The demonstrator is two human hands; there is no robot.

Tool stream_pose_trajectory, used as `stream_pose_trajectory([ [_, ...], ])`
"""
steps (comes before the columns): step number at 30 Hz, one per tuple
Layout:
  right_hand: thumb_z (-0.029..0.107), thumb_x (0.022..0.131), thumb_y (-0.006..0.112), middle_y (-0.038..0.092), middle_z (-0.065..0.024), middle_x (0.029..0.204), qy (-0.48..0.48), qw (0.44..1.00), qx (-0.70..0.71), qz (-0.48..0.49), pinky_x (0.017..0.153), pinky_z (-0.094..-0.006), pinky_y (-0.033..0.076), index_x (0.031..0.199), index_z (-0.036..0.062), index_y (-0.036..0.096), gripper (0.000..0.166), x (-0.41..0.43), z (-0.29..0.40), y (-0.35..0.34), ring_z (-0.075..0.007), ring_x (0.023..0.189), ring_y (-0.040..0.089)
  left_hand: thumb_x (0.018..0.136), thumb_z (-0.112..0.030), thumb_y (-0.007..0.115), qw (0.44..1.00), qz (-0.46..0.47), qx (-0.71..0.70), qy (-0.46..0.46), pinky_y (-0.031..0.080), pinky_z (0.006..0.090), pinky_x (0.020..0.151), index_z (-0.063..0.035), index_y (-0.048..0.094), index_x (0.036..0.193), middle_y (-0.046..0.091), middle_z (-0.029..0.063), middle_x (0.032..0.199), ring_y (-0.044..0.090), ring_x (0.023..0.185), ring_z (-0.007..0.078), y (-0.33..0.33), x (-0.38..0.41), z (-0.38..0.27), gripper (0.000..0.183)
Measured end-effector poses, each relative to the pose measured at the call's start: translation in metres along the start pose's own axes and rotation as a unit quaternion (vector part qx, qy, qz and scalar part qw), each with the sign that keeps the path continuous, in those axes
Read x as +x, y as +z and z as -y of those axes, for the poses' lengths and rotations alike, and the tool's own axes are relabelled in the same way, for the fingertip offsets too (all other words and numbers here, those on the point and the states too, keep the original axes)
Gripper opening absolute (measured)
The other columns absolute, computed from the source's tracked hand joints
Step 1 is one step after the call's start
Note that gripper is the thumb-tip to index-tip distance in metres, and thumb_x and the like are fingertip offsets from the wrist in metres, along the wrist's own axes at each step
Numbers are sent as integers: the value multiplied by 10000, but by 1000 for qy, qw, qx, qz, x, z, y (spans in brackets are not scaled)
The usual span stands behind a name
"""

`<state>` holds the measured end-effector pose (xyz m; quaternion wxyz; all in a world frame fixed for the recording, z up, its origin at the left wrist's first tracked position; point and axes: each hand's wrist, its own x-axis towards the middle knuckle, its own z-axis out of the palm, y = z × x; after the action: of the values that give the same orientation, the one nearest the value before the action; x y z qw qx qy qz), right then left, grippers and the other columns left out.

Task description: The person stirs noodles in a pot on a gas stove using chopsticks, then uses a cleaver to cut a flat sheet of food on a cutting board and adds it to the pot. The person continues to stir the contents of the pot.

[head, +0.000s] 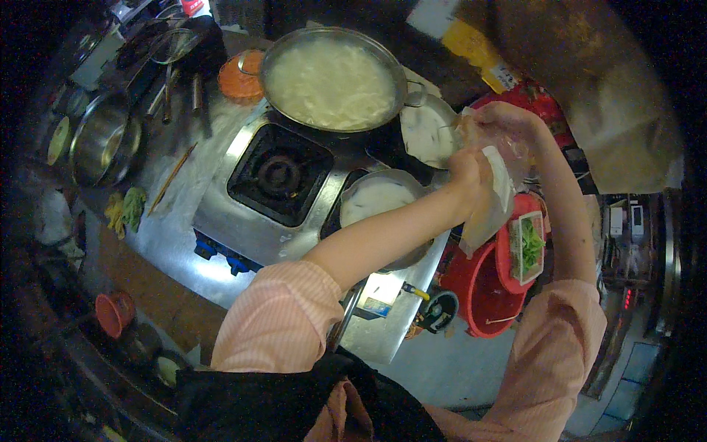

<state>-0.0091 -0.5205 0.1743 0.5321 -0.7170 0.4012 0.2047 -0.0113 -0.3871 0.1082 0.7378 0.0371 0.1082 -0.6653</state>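
My left hand [469, 179] is closed on a clear plastic bag [483, 218], which hangs below it with a white strip along its side. Just beyond, my right hand [505, 119] has its fingers on the upper part of the bag. Both hands are at the right of the stove, beside a pan of whitish liquid [428, 135]. A second pan of whitish liquid [378, 199] lies partly under my left forearm. At the back stands a wide steel pot [334, 80] filled with cloudy liquid and pale pieces. What is inside the bag cannot be made out.
A bare gas burner [280, 174] is at the stove's left. Steel bowls [102, 141], a pair of chopsticks [172, 178] and leafy scraps [132, 209] lie farther left. On the right, a basket of green leaves [528, 248] rests over a red bucket [486, 295].
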Motion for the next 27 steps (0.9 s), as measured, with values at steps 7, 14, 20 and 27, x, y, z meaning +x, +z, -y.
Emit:
stream_pose_trajectory([
  [7, -19, 654, 477, 544, -8, 669, -19, 935, -345, -82, 563, -257, 410, 753, 15, 596, 159, 6, -8, -28, -104, 600, 479, 813, -214, 302, 999, 4, -32, -1, 456, 344, 624, -68, 557, 823, 586, 78, 764, 556, 667, 227, 5, -8, -2, 294],
  [14, 0, 668, 489, 562, -19, 710, -9, 984, -149, -95, 577, -249, 410, 809, 6, 599, 179, 17, -24, 1, -111, 635, 499, 841, -198, 318, 999, -21, -30, -9, 468, 340, 609, -70, 545, 813, 581, 70, 754, 550, 637, 207, -12, 9, 7, 262],
  [20, 26, 672, 550, 590, -53, 828, -24, 958, -280, -63, 655, -259, 420, 934, -32, 573, 270, 26, -18, -4, -140, 700, 525, 826, -203, 322, 983, 159, -85, -39, 470, 335, 631, -67, 541, 833, 584, 72, 756, 564, 673, 211, -73, 48, 3, 258],
  [27, 88, 611, 657, 596, -84, 821, 51, 939, -328, -85, 694, -269, 416, 927, -57, 566, 360, 16, -10, 11, -141, 740, 529, 809, -167, 356, 998, -29, -20, 43, 454, 311, 556, -64, 540, 815, 568, 57, 717, 547, 615, 189, -30, 26, 8, 211],
])
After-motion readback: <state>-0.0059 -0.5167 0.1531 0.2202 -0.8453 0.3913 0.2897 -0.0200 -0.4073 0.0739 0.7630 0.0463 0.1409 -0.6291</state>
